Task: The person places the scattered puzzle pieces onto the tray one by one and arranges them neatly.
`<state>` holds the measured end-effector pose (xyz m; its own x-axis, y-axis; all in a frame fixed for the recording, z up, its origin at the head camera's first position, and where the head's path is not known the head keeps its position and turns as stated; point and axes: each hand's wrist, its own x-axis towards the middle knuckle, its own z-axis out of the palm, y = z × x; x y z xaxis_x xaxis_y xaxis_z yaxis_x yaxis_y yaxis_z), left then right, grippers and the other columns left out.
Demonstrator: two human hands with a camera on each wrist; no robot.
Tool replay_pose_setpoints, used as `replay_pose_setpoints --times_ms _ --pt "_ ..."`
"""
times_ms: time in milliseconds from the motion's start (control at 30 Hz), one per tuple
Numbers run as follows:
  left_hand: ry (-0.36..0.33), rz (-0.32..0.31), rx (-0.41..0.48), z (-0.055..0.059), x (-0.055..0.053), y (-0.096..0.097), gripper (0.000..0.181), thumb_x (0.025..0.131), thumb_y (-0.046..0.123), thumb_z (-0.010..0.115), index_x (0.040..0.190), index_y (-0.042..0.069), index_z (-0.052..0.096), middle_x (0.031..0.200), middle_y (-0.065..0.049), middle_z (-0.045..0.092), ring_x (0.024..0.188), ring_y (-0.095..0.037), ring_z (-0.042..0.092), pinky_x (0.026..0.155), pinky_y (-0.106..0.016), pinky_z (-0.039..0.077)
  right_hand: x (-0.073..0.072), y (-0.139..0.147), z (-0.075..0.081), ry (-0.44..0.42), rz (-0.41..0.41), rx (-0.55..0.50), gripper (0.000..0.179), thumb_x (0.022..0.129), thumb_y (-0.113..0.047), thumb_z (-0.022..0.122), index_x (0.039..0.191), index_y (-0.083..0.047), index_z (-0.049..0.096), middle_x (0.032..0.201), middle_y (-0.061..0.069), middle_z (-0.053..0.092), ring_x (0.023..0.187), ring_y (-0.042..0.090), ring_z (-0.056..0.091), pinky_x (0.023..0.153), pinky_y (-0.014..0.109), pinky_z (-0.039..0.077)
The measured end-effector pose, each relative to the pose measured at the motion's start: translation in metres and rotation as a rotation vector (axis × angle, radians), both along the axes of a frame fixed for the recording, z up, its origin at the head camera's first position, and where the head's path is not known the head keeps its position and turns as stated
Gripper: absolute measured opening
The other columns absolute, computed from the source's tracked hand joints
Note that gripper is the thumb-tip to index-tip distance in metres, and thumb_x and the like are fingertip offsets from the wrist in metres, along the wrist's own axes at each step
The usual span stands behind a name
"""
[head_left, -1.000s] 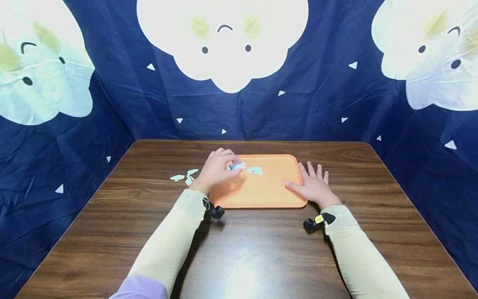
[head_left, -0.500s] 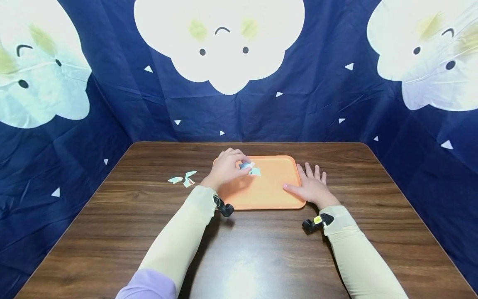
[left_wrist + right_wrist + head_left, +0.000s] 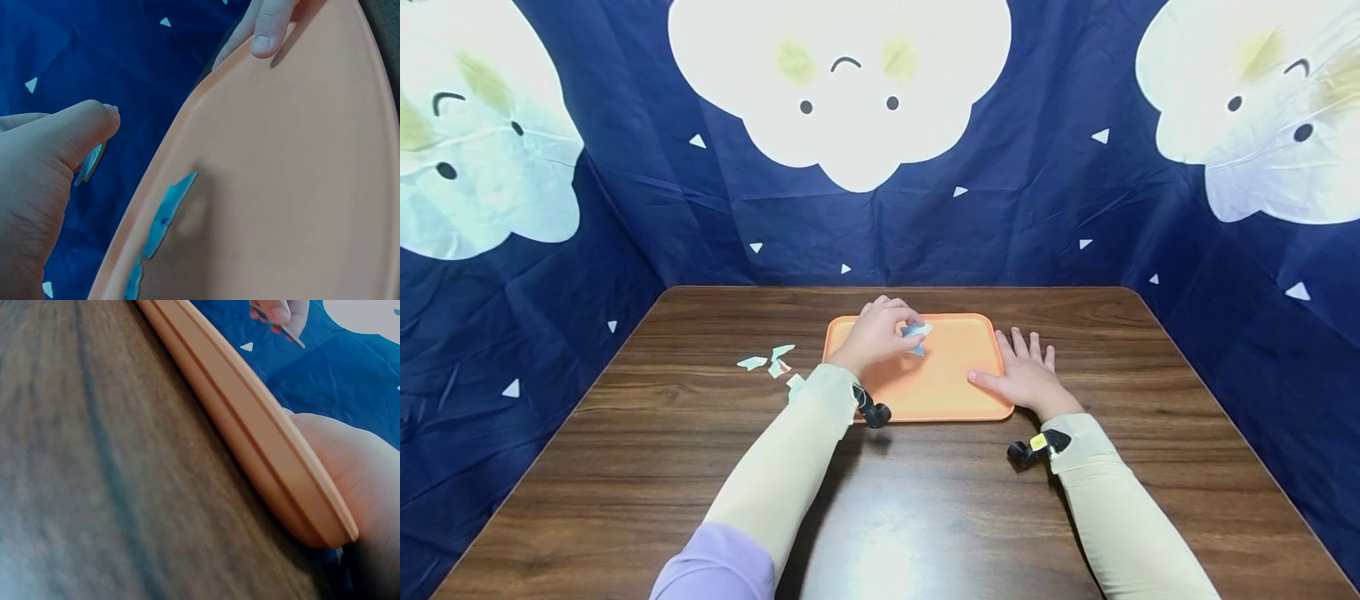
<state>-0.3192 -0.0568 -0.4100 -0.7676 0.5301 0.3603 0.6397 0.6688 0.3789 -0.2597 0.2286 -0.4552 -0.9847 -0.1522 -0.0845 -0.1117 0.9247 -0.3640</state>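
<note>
While left grip (image 3: 880, 335) pinches blue-white piece (image 3: 919, 330) over orange tray (image 3: 947, 385), right grip (image 3: 1028, 377), spread, unclenched, touches tray edge.

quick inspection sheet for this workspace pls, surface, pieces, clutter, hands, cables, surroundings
surface: brown wood-grain table, light glare on the side nearest the person
job's things: orange tray lies on the table; two flat blue pieces rest on it in the left wrist view; three loose pieces lie left of it, with what looks like a fourth partly hidden by the left sleeve
clutter: nothing seen
left hand: pinches a piece above the tray
right hand: fingers spread, thumb over the tray's right edge
cables: nothing seen
surroundings: dark blue backdrop with white clouds and small triangles
</note>
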Motion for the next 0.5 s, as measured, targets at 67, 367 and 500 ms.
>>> replay_pose_setpoints --times_ms 67,367,500 --pt "-0.004 0.008 -0.018 -0.002 -0.001 0.003 0.022 0.088 0.035 0.074 0.107 0.023 0.077 0.104 0.009 0.068 0.100 -0.016 0.051 0.088 -0.038 0.038 0.000 -0.001 0.000 -0.004 0.001 0.000 0.114 0.086 -0.082 0.045 0.163 -0.008 0.007 0.166 0.027 -0.001 0.149 0.052 -0.014 0.110 0.071 -0.014" --pt "-0.018 0.023 -0.058 -0.007 -0.005 0.021 0.021 0.090 0.036 0.075 0.106 0.022 0.077 0.104 0.007 0.068 0.097 -0.017 0.052 0.088 -0.038 0.039 0.000 -0.001 -0.001 -0.009 0.004 -0.006 0.115 0.086 -0.083 0.045 0.162 -0.006 0.007 0.166 0.027 -0.003 0.148 0.052 -0.016 0.110 0.071 -0.015" --pt "-0.041 0.008 -0.082 -0.011 -0.005 0.031 0.020 0.091 0.038 0.074 0.106 0.024 0.076 0.108 0.009 0.068 0.098 -0.016 0.051 0.087 -0.036 0.039 0.001 0.000 0.000 -0.012 0.005 -0.002 0.115 0.086 -0.083 0.044 0.162 -0.006 0.007 0.166 0.027 -0.002 0.148 0.052 -0.015 0.110 0.071 -0.015"
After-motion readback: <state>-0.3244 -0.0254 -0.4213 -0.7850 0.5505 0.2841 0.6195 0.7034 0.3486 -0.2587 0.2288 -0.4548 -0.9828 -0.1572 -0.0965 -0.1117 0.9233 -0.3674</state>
